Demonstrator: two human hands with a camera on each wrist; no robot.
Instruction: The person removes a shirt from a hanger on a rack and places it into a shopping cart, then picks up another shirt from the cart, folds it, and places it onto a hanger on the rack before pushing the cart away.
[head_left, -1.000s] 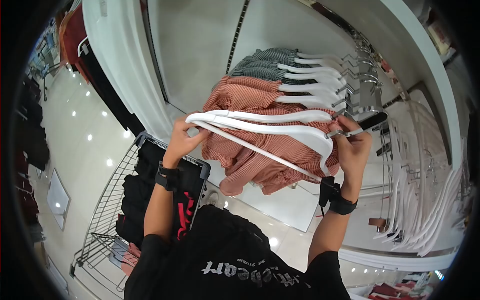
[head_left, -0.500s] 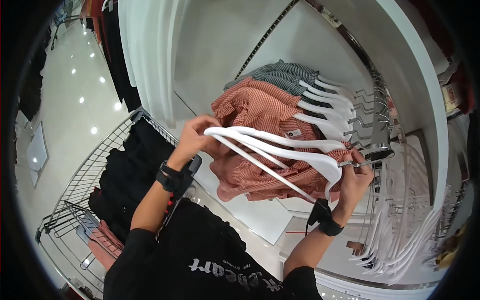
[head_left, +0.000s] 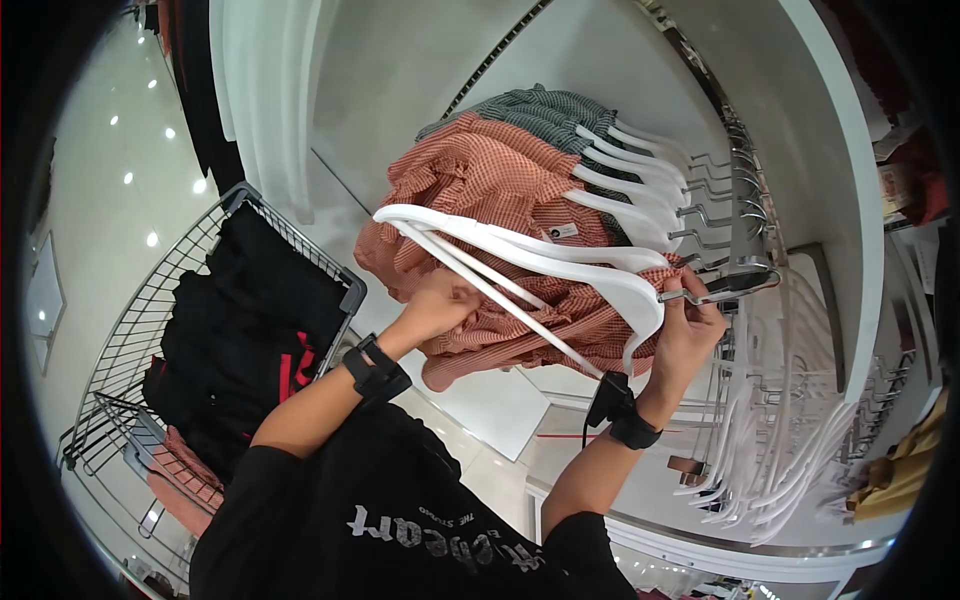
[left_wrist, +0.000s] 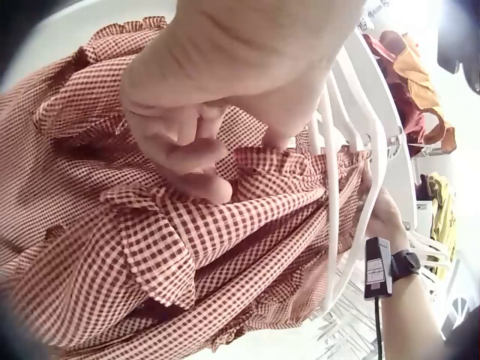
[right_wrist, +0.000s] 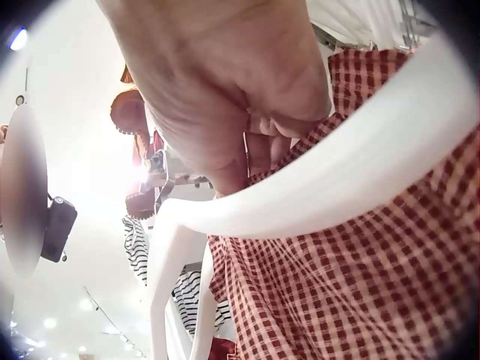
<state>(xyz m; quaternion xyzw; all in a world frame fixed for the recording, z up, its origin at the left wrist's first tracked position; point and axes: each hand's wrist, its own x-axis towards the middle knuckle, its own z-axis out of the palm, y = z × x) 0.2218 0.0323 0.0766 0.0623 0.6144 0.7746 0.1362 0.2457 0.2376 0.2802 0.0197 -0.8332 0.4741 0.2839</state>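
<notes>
In the head view my right hand point(head_left: 688, 335) pinches a white hanger point(head_left: 625, 295) at its metal hook, close to the rail's end. A second white hanger point(head_left: 590, 257) lies right behind it, beside a red-and-cream checked blouse point(head_left: 575, 325). My left hand point(head_left: 440, 303) is below the hangers' far ends, against the blouse. In the left wrist view its fingers point(left_wrist: 196, 161) are loosely bent over the ruffled cloth, thumb apart from them. The right wrist view shows the right hand point(right_wrist: 225, 90) behind the hanger's white arm, its fingertips partly hidden.
More checked blouses point(head_left: 470, 160) and green-grey ones point(head_left: 545, 110) hang on white hangers along the metal rail point(head_left: 745, 190). Several bare hangers point(head_left: 790, 470) hang at lower right. At left stands a wire shopping cart point(head_left: 120, 330) with black clothes point(head_left: 240, 330). A white shelf edge point(head_left: 850, 200) curves at right.
My left hand has let go of the hangers' far ends and moved down onto the blouse. The right hand keeps its grip at the hook. The head view has shifted.
</notes>
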